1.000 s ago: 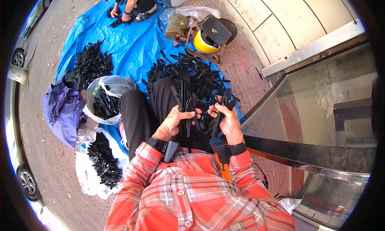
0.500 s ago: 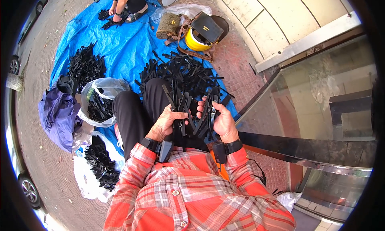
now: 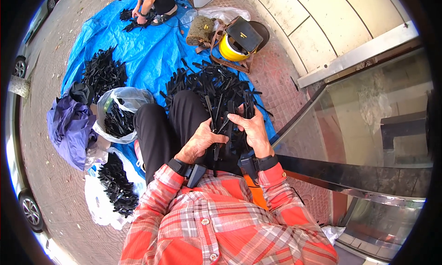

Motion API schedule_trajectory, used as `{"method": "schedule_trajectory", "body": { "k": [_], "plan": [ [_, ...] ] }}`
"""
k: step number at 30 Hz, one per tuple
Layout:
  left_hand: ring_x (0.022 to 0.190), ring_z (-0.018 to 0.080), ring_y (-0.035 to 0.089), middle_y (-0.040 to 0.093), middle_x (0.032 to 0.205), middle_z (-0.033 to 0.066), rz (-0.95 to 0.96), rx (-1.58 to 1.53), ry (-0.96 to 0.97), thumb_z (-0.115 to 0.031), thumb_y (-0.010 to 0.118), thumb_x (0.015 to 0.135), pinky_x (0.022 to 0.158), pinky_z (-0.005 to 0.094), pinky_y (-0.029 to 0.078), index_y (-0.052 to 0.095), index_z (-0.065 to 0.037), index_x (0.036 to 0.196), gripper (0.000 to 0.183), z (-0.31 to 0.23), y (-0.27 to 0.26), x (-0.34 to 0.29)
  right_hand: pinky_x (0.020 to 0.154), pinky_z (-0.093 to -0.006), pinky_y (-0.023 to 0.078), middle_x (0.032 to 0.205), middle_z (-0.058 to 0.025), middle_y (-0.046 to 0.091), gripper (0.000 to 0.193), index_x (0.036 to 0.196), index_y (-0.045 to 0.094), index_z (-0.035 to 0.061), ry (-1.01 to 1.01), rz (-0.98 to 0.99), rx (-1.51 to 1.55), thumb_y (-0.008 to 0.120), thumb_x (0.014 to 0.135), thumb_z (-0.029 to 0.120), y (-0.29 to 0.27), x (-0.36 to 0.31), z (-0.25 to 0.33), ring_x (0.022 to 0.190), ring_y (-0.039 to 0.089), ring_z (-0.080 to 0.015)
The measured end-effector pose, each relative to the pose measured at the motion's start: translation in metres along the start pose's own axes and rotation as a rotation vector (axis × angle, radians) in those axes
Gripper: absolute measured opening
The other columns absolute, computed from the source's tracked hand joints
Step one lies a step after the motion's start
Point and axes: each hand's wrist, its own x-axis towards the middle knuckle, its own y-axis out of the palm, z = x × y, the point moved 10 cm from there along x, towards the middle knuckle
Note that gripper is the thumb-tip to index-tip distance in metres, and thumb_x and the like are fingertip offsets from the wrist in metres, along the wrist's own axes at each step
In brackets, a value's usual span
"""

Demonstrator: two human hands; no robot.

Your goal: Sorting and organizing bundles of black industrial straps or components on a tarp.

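My left hand (image 3: 201, 139) is closed around a bunch of long, narrow black clip-like pieces (image 3: 216, 115), their ends sticking up past the thumb. Close beside it, my right hand (image 3: 254, 129) grips another bunch of similar pieces (image 3: 248, 102), with the thumb pointing toward the left hand. Both hands are above my lap, in front of my knees. Just beyond them, a broad heap of the same black pieces (image 3: 205, 81) lies on a blue tarp (image 3: 147, 58). The fingertips are partly hidden behind the bunches.
Left of my knees stand a clear plastic bag (image 3: 138, 99) and a white bag (image 3: 101, 205), both holding black pieces. A purple cloth (image 3: 69, 131) lies beside them. Another pile (image 3: 105, 74) is farther off. A co-worker's hands (image 3: 140, 16) handle pieces. A glass case (image 3: 350, 113) stands right.
My right hand has turned, its thumb now reaching across toward the left hand's bunch. The two bunches are closer together. The whole view has shifted slightly.
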Motion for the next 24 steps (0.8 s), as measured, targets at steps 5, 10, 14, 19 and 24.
{"method": "schedule_trajectory", "body": {
  "k": [5,10,14,19,24],
  "plan": [
    [0.074,0.0182,0.063,0.063,0.088,0.0101,0.074,-0.13,0.003,0.005,0.066,0.074,0.061,0.0281,0.051,0.053,-0.001,0.11,0.039,-0.002,0.003,-0.002,0.063,-0.0291,0.052,0.082,-0.0045,0.06,0.024,0.092,0.055,0.0054,0.037,-0.069,0.356,0.071,0.075,0.003,-0.011,0.005,0.008,0.073,0.062,-0.018],
    [0.085,0.0259,0.064,0.061,0.096,0.0156,0.119,-0.464,-0.107,0.004,0.056,0.081,0.068,0.0326,0.055,0.044,0.0,0.12,0.042,0.011,-0.003,-0.003,0.065,-0.033,0.052,0.079,-0.0089,0.06,0.021,0.1,0.056,-0.0005,0.143,-0.063,0.545,0.062,0.083,0.011,-0.053,-0.004,-0.024,0.07,0.061,-0.0211],
    [0.083,0.027,0.065,0.06,0.099,0.017,0.037,-0.53,-0.13,0.007,0.055,0.08,0.067,0.0348,0.058,0.045,-0.001,0.12,0.041,0.018,-0.008,0.001,0.063,-0.0314,0.048,0.082,-0.0054,0.056,0.031,0.107,0.056,0.0004,0.161,-0.048,0.606,0.064,0.077,-0.001,-0.04,-0.024,-0.025,0.066,0.055,-0.0187],
    [0.08,0.0245,0.066,0.063,0.096,0.0154,0.005,-0.487,-0.12,0.005,0.06,0.081,0.067,0.0342,0.058,0.05,-0.001,0.117,0.038,0.014,-0.007,-0.002,0.061,-0.0276,0.049,0.081,-0.0057,0.059,0.041,0.111,0.055,-0.0004,0.222,-0.033,0.421,0.069,0.073,-0.003,-0.021,-0.03,-0.041,0.062,0.056,-0.0162],
    [0.079,0.0199,0.065,0.064,0.095,0.0126,0.129,-0.388,-0.086,-0.001,0.066,0.081,0.067,0.0304,0.057,0.054,-0.003,0.115,0.035,0.01,0.004,-0.003,0.06,-0.0258,0.048,0.075,-0.0077,0.061,0.028,0.102,0.059,-0.0024,0.219,0.189,0.423,0.069,0.077,0.003,0.018,-0.025,-0.023,0.059,0.055,-0.0145]
  ]
}}
